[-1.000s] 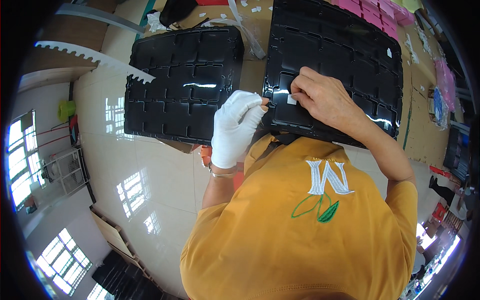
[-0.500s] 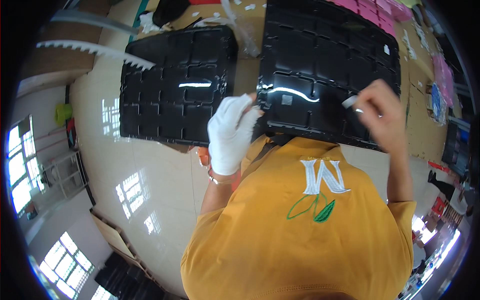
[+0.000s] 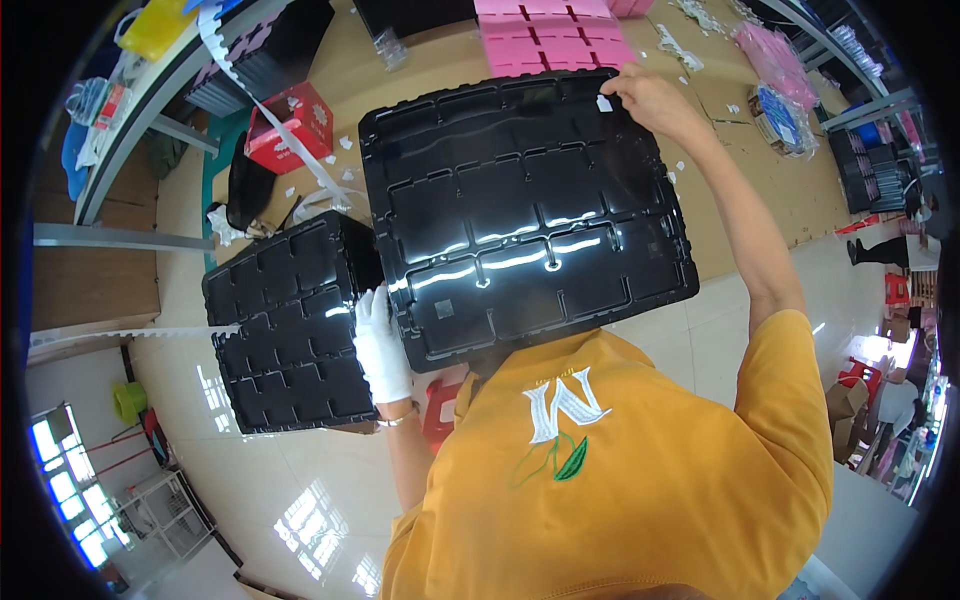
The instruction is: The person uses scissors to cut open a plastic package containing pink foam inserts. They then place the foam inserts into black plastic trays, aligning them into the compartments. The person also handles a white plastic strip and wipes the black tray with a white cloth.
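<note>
A large black plastic tray [image 3: 520,190] with moulded ridges fills the middle, a pale square patch at its lower left. My bare right hand [image 3: 645,98] is closed on its far right corner, beside a small white tag [image 3: 604,103]. My left hand [image 3: 381,345], in a white glove, is at the near left edge of that tray. Its fingers point away from me along the rim; the thumb is hidden. A second black plastic tray [image 3: 290,325] lies just left of the glove, partly behind the first.
A cardboard-covered table [image 3: 740,200] carries paper scraps, a red box [image 3: 290,128], pink divided panels [image 3: 555,35] and bundled pink plastic [image 3: 775,62]. Metal rails [image 3: 120,236] cross at left. A red stool [image 3: 440,408] stands beneath me. Other people are at far right.
My right hand has moved away from me to the tray's far corner. The large tray now lies farther left in view and turned slightly. The view itself has shifted too.
</note>
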Motion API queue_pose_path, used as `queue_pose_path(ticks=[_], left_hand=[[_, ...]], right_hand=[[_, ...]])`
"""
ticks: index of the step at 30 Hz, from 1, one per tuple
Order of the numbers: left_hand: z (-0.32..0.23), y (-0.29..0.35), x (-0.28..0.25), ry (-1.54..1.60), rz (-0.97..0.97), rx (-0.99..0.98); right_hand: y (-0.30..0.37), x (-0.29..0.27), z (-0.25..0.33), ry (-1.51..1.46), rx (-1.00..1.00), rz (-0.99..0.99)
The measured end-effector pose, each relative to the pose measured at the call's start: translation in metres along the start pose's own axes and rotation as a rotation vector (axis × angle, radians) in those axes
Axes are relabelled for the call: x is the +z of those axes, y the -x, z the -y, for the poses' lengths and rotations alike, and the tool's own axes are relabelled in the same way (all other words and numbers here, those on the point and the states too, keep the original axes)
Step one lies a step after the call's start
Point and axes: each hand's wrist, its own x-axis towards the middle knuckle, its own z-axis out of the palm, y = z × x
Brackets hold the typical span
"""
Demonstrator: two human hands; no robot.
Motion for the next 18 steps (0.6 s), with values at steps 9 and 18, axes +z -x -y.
queue_pose_path(ticks=[9,18], left_hand=[[-0.002,0.010,0.001,0.007,-0.041,-0.076],[-0.005,0.004,-0.005,0.038,-0.089,-0.084]], right_hand=[[-0.008,-0.004,0.001,-0.103,-0.029,0.077],[0.010,0.004,0.007,0.002,-0.141,-0.099]])
